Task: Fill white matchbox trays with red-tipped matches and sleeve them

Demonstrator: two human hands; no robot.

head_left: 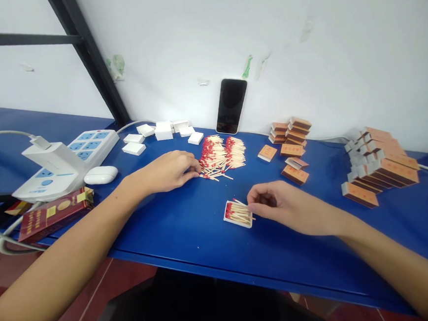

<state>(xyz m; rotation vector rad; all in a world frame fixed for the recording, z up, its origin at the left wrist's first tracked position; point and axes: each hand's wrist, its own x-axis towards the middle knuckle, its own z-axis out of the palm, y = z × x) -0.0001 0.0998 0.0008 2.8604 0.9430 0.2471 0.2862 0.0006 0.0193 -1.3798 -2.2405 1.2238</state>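
Red-headed matches point(214, 153) lie in two heaps at the back middle of the blue table. My left hand point(178, 170) is at the left edge of the heap, its thumb and fingers pinched at the match heads; what lies between the fingertips is too small to make out. In front stands a white matchbox tray point(237, 222) filled with matches, their heads to the left. My right hand point(277, 202) is at its right end, with thumb and forefinger closed on the tail of a match point(241, 202) that lies slanted over the others.
White matchbox trays point(164, 131) lie at the back left. Orange matchbox sleeves point(295, 137) are stacked right of the matches, more matchboxes point(384, 164) farther right. A phone point(231, 106) leans on the wall. A power strip point(84, 155), earbud case point(100, 175) and red packet point(56, 215) sit left.
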